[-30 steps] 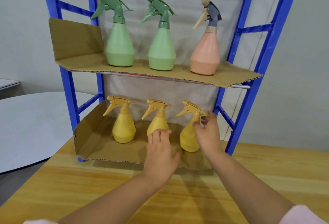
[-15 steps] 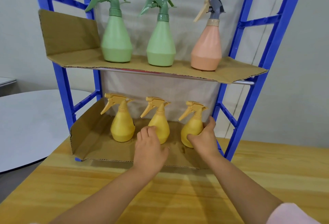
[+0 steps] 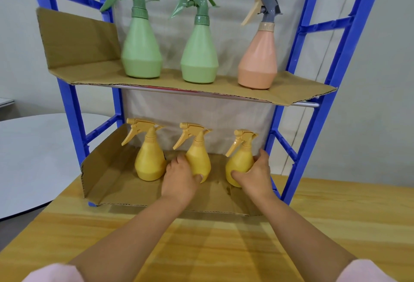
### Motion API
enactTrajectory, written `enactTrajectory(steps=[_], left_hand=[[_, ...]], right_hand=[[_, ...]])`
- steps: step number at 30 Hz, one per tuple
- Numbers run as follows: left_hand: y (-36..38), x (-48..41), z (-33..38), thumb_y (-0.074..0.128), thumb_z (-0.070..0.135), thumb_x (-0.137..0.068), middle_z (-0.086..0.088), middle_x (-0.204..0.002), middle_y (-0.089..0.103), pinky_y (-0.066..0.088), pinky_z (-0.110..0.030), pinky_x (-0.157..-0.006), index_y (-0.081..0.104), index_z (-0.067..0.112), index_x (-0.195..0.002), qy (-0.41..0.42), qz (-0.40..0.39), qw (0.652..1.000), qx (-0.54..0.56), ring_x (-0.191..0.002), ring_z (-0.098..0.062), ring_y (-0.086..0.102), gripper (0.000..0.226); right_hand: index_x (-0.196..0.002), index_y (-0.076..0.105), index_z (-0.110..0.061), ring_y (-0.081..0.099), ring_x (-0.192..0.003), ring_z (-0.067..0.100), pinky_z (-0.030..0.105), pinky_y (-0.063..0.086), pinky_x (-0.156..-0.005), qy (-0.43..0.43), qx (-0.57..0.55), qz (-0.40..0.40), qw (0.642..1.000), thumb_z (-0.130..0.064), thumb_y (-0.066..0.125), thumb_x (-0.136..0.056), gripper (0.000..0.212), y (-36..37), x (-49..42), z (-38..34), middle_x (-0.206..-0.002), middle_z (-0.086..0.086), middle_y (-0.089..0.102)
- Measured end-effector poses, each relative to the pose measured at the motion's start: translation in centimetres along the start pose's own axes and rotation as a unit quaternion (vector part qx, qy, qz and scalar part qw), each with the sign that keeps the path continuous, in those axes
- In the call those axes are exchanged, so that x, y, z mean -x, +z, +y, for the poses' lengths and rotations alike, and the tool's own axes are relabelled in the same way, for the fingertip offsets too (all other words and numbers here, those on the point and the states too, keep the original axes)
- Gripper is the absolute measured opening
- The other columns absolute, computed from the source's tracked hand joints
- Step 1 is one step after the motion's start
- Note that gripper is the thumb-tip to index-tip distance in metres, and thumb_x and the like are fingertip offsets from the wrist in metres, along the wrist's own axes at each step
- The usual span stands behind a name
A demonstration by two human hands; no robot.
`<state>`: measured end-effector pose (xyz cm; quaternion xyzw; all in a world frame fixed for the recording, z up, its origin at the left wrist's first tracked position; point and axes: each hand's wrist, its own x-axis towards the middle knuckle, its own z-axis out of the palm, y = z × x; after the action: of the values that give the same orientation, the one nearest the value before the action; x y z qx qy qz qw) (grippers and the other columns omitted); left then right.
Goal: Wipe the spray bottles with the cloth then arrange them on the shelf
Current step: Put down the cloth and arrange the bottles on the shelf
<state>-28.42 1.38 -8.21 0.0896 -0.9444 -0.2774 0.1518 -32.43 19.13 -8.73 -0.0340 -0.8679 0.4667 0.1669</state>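
Two grips apply: my left hand [image 3: 179, 179] around the middle yellow plastic spray bottle [image 3: 198, 158], right hand [image 3: 256, 175] around its right-edge twin [image 3: 238, 165], lower cardboard shelf [image 3: 107, 176]; arranging, I judge, and next calls for alignment, then release.

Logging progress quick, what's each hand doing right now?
The left hand holds the middle yellow spray bottle.
The right hand holds the right yellow spray bottle.
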Motion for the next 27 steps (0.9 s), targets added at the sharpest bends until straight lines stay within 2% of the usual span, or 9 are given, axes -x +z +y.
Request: enactTrajectory(steps=[4, 8, 12, 18, 22, 24, 27], left_hand=[[-0.02, -0.01, 0.01, 0.064, 0.032, -0.086, -0.016, -0.132, 0.044, 0.035, -0.033, -0.101, 0.033, 0.002, -0.133, 0.007, 0.0, 1.0, 0.008, -0.124, -0.03, 0.042, 0.064], [0.07, 0.04, -0.03, 0.065, 0.031, -0.086, -0.016, -0.131, 0.044, 0.035, -0.034, -0.101, 0.033, 0.003, -0.133, 0.005, 0.003, 1.0, 0.015, -0.123, -0.031, 0.042, 0.064], [0.05, 0.0, -0.15, 0.066, 0.032, -0.084, -0.015, -0.131, 0.046, 0.035, -0.034, -0.101, 0.035, 0.003, -0.133, 0.0, 0.001, 1.0, 0.023, -0.123, -0.03, 0.042, 0.064], [0.01, -0.01, -0.2, 0.068, 0.031, -0.083, -0.015, -0.131, 0.045, 0.036, -0.034, -0.1, 0.035, 0.005, -0.133, -0.003, 0.001, 0.999, 0.039, -0.123, -0.03, 0.043, 0.065], [0.01, -0.11, -0.19, 0.067, 0.031, -0.084, -0.015, -0.131, 0.045, 0.036, -0.035, -0.101, 0.035, 0.004, -0.133, -0.006, -0.004, 0.999, 0.035, -0.123, -0.031, 0.043, 0.065], [0.0, -0.06, -0.15, 0.067, 0.031, -0.084, -0.015, -0.131, 0.044, 0.036, -0.035, -0.101, 0.035, 0.004, -0.133, -0.007, -0.005, 0.999, 0.035, -0.123, -0.03, 0.042, 0.065], [0.0, 0.0, -0.13, 0.067, 0.031, -0.084, -0.015, -0.131, 0.045, 0.036, -0.034, -0.101, 0.035, 0.004, -0.132, -0.01, -0.003, 0.999, 0.039, -0.123, -0.03, 0.042, 0.064]], right_hand=[[-0.148, 0.016, -0.015, 0.045, -0.12, 0.024, 0.035, 0.051, -0.084, -0.002, -0.006, -0.007, 1.0, -0.016, 0.081, -0.068, 0.103, -0.1, -0.28, 0.24, -0.115, -0.007, 0.038], [-0.147, 0.019, -0.016, 0.046, -0.121, 0.025, 0.042, 0.053, -0.089, 0.003, -0.005, -0.004, 1.0, -0.017, 0.081, -0.065, 0.102, 0.26, -0.12, 0.55, -0.126, 0.0, 0.044], [-0.147, 0.019, -0.017, 0.046, -0.122, 0.024, 0.042, 0.053, -0.09, 0.001, -0.005, 0.003, 1.0, -0.017, 0.081, -0.065, 0.102, 0.28, -0.11, 0.65, -0.131, 0.003, 0.045], [-0.146, 0.018, -0.021, 0.051, -0.106, 0.018, 0.024, 0.048, -0.067, -0.006, -0.007, 0.0, 1.0, -0.017, 0.081, -0.066, 0.102, 0.15, -0.01, 0.69, -0.125, 0.001, 0.046], [-0.145, 0.021, -0.022, 0.05, -0.079, 0.008, 0.017, 0.041, -0.053, -0.012, -0.001, -0.003, 1.0, -0.016, 0.08, -0.067, 0.098, 0.03, 0.13, 0.6, -0.108, -0.003, 0.047], [-0.144, 0.022, -0.022, 0.05, -0.077, 0.006, 0.017, 0.042, -0.052, -0.014, 0.001, 0.0, 1.0, -0.016, 0.081, -0.067, 0.097, -0.01, 0.13, 0.56, -0.105, -0.004, 0.047], [-0.144, 0.021, -0.023, 0.05, -0.086, 0.01, 0.021, 0.045, -0.057, -0.014, 0.001, -0.002, 1.0, -0.018, 0.081, -0.067, 0.098, -0.03, 0.2, 0.61, -0.111, -0.003, 0.048]])
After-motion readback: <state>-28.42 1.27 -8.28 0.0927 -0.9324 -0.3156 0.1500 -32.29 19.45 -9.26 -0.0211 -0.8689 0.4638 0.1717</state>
